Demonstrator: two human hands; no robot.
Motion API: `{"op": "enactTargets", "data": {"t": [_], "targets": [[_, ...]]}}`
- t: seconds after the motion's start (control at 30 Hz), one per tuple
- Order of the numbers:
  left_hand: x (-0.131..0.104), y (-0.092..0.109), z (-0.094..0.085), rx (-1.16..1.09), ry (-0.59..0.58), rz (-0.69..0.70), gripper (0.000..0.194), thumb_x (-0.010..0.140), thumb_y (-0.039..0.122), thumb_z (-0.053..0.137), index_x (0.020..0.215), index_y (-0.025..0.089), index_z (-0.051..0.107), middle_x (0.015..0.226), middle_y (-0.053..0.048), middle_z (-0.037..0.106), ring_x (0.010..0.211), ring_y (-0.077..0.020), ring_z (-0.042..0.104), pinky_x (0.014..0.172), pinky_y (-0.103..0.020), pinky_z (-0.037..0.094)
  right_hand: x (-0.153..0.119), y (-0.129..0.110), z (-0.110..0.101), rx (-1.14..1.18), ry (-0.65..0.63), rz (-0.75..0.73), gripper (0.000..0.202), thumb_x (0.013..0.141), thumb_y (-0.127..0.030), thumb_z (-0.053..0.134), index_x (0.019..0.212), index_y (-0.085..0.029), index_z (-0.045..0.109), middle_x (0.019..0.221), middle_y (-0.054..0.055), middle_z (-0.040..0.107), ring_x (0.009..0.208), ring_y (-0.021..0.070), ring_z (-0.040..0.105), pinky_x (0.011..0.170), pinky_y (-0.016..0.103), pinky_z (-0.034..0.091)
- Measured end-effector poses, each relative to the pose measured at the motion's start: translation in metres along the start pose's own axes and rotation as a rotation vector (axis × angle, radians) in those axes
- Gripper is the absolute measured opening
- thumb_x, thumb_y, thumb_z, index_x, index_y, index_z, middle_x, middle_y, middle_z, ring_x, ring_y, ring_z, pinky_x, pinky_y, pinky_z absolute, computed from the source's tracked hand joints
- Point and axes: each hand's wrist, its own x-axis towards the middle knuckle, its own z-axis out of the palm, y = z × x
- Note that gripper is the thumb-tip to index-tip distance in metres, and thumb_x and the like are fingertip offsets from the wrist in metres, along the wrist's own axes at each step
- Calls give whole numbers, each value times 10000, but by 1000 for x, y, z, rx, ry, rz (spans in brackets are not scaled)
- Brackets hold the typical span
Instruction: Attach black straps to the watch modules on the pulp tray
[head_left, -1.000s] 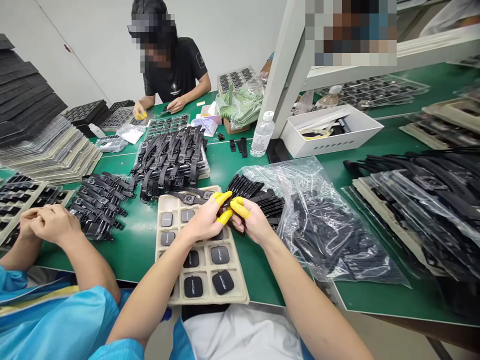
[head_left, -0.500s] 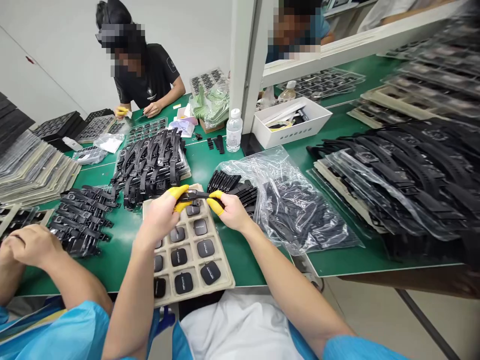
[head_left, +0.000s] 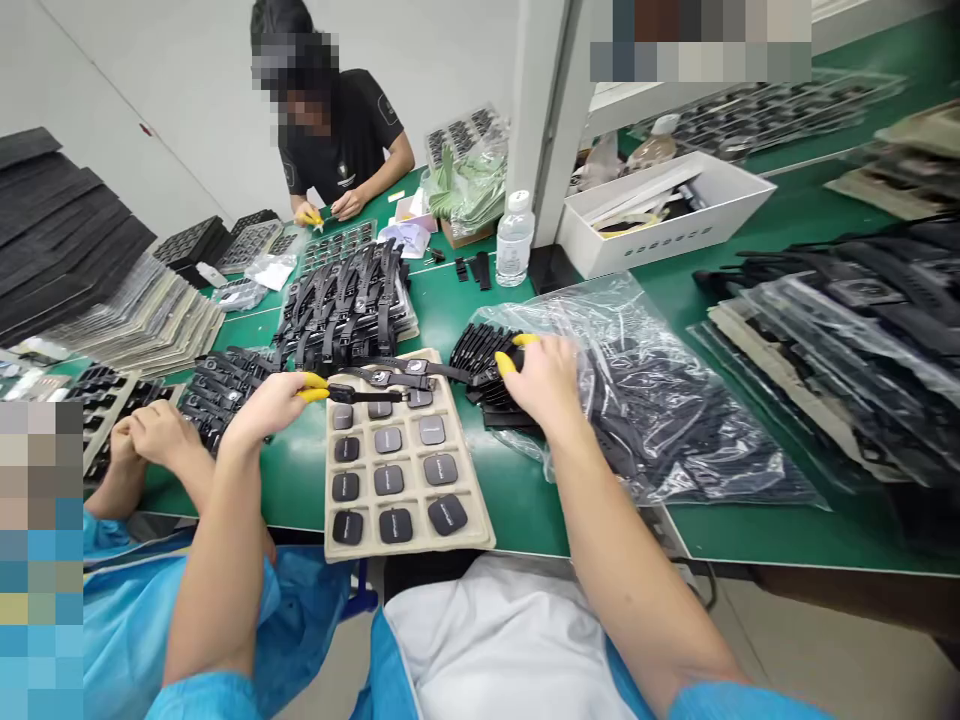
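My left hand [head_left: 268, 405], with yellow finger covers, pinches a black watch [head_left: 364, 394] by one end, holding it over the upper part of a beige compartment tray [head_left: 484, 520]. Square black watch bodies [head_left: 389, 480] sit in the tray's pockets. Another black strapped watch [head_left: 386, 376] lies across its far edge. My right hand [head_left: 551, 375], also in yellow finger covers, is at a pile of black watch straps [head_left: 480, 350], right of the tray. Its thumb and finger are apart over the straps.
A clear bag of black straps [head_left: 697, 430] lies to the right. Stacked watch trays [head_left: 341, 310] stand beyond the beige tray. A water bottle [head_left: 514, 240] and white box [head_left: 667, 215] are at the back. A co-worker's hands [head_left: 161, 435] are close on the left; another person [head_left: 345, 150] sits opposite.
My hands have separated. The left keeps the watch and is left of the tray's top; the right has let go and moved right to the strap pile. The camera view has turned left.
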Motion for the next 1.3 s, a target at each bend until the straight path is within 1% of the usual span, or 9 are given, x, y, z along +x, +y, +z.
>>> {"op": "enactTargets", "data": {"t": [0.13, 0.2, 0.37, 0.53, 0.67, 0.8, 1.0, 1.13, 1.3], "targets": [[18, -19, 20, -76, -90, -60, 330, 830, 304, 543, 1008, 201, 801, 1144, -65, 812, 1078, -285, 734, 1016, -349, 550, 2, 15, 12, -175, -76, 106, 502, 942, -439, 556, 1262, -57, 620, 1356, 282, 565, 1343, 430, 394, 1097, 560, 334], [26, -25, 29, -107, -89, -66, 309, 843, 306, 546, 997, 188, 786, 1122, -76, 812, 1054, -279, 731, 995, -348, 555, 2, 16, 17, -208, -105, 117, 505, 958, -466, 531, 1249, -63, 614, 1361, 282, 562, 1358, 427, 385, 1101, 565, 320], [41, -36, 43, -110, 9, -77, 210, 916, 347, 575, 973, 193, 706, 1060, -90, 787, 973, -244, 706, 931, -333, 553, 3, 20, 22, -226, -104, 137, 550, 964, -525, 509, 1253, -65, 598, 1342, 280, 565, 1347, 418, 399, 1094, 559, 320], [48, -44, 55, -59, 106, -79, 112, 928, 319, 619, 937, 218, 667, 1049, -98, 742, 1084, -274, 659, 1042, -402, 506, 5, 25, 24, -210, -90, 156, 571, 943, -571, 532, 1214, -76, 619, 1379, 285, 542, 1369, 427, 376, 1099, 558, 321], [46, -48, 68, -35, 196, -63, 131, 950, 261, 597, 1036, 179, 653, 1187, -148, 686, 1224, -297, 594, 1153, -470, 429, 5, 24, 23, -225, -97, 170, 584, 934, -575, 544, 1205, -65, 631, 1377, 285, 549, 1367, 419, 384, 1108, 546, 327], [42, -49, 80, -68, 240, -53, 269, 1003, 252, 534, 1231, 134, 616, 1374, -188, 620, 1357, -280, 533, 1209, -429, 387, 5, 23, 22, -240, -105, 169, 590, 942, -581, 521, 1200, -62, 633, 1343, 290, 572, 1340, 423, 408, 1094, 551, 339], [48, -45, 83, -167, 196, -125, 367, 1038, 328, 476, 1324, 148, 619, 1438, -153, 640, 1357, -258, 577, 1173, -362, 423, 5, 24, 23, -256, -110, 175, 589, 943, -589, 504, 1204, -76, 630, 1332, 291, 581, 1321, 434, 427, 1061, 563, 366], [57, -46, 81, -211, 160, -237, 394, 1038, 392, 453, 1287, 159, 653, 1343, -163, 708, 1247, -307, 653, 1065, -392, 488, 5, 24, 23, -261, -106, 170, 581, 944, -579, 517, 1213, -76, 626, 1323, 291, 582, 1315, 436, 433, 1061, 562, 372], [68, -53, 80, -258, 149, -315, 354, 1004, 357, 476, 1186, 143, 691, 1279, -181, 737, 1187, -334, 678, 1030, -403, 494, 5, 21, 19, -292, -136, 180, 602, 951, -575, 519, 1241, -56, 619, 1324, 291, 576, 1290, 426, 458, 1064, 544, 383]]}}
